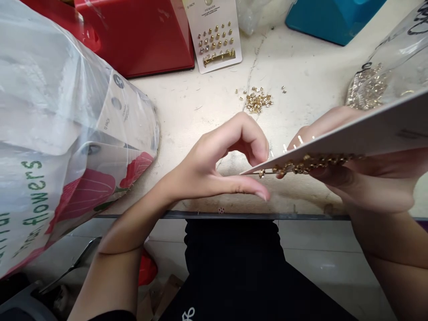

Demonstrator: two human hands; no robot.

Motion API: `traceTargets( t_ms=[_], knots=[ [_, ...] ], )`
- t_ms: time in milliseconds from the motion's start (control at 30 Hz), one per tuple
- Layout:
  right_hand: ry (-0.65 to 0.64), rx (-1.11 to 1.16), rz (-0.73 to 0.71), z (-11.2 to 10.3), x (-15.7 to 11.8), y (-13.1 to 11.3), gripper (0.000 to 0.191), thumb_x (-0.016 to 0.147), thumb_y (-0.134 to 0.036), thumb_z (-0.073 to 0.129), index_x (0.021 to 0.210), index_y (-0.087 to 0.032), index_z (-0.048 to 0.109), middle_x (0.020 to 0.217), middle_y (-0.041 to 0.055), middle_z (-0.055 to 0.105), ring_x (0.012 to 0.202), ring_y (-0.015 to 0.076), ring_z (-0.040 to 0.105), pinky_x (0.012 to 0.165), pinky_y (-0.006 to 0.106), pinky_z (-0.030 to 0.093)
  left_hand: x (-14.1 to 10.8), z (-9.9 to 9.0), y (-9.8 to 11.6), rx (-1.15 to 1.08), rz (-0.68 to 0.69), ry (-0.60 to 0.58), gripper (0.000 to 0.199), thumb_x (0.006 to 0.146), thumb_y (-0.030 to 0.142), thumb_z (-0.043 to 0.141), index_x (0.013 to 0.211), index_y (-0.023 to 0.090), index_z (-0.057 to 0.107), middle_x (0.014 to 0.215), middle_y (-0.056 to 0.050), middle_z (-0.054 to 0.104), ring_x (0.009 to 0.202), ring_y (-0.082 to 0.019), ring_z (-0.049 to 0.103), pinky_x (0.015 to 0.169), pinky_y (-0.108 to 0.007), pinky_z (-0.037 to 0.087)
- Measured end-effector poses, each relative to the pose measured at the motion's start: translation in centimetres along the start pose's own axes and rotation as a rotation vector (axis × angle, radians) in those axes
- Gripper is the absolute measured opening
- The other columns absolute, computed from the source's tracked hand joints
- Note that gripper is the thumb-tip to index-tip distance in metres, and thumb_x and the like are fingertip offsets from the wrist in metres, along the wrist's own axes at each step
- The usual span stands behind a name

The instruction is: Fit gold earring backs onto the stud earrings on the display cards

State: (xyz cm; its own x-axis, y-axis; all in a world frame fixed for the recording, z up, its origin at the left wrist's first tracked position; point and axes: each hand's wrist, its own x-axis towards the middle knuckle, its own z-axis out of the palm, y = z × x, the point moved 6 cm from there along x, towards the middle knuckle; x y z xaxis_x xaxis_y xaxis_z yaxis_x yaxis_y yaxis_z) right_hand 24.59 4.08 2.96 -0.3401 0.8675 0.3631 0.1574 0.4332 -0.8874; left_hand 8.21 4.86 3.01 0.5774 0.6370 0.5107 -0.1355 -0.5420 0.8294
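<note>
My right hand (377, 178) grips a white earring card (347, 138) tilted nearly edge-on, thumb on the front and fingers behind. Gold earrings (309, 163) line its front face, and pale posts (300, 139) stick out of its back. Around the card's left edge curls my left hand (230, 160), with the index finger at the back and the thumb at the front, beside an end earring (261, 173). Whether that hand holds a small earring back is hidden. Beyond the hands lies a small pile of gold earring backs (258, 101) on the table.
A filled earring card (219, 38) leans near a red box-like object (140, 35). A blue object (334, 18) stands at the back. On the left is a large plastic bag of cards (73, 133); on the right, a clear bag of small metal pieces (368, 87). The table edge (234, 215) is close.
</note>
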Motion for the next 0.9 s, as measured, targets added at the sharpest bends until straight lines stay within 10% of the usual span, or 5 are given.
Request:
traceTargets(
  t_ms=[267,733,900],
  knots=[
    [-0.129,0.14,0.101,0.4,1.4,-0.7,0.044,0.096,-0.04,0.061,0.059,-0.018,0.049,0.051,-0.0023,0.047,0.038,0.0033,0.033,0.029,0.021,0.023,0.0,-0.1,-0.4,-0.09,0.009,0.061,0.024,0.082,0.02,0.076,0.094,0.014,0.056,0.084,0.003,0.055,0.076,-0.004,0.063,0.07,-0.014,0.058],
    [-0.283,0.075,0.053,0.2,0.7,0.2,0.02,0.079,-0.005,0.059,0.072,-0.024,0.061,0.054,-0.001,0.052,0.056,0.017,0.063,0.049,0.025,0.06,-0.6,-0.5,-0.5,0.068,-0.013,0.151,0.022,0.082,0.021,0.076,0.095,0.025,0.059,0.087,0.001,0.068,0.071,-0.014,0.064,0.064,-0.03,0.057],
    [-0.148,-0.047,-0.017,-0.3,-0.3,0.7,0.032,0.096,-0.026,0.055,0.064,-0.023,0.058,0.056,0.0002,0.054,0.062,0.0152,0.066,0.056,0.025,0.061,-0.4,-0.6,-0.1,0.101,-0.056,0.152,0.025,0.076,0.013,0.08,0.087,0.024,0.06,0.082,0.001,0.068,0.069,-0.015,0.063,0.063,-0.032,0.058]
  ],
)
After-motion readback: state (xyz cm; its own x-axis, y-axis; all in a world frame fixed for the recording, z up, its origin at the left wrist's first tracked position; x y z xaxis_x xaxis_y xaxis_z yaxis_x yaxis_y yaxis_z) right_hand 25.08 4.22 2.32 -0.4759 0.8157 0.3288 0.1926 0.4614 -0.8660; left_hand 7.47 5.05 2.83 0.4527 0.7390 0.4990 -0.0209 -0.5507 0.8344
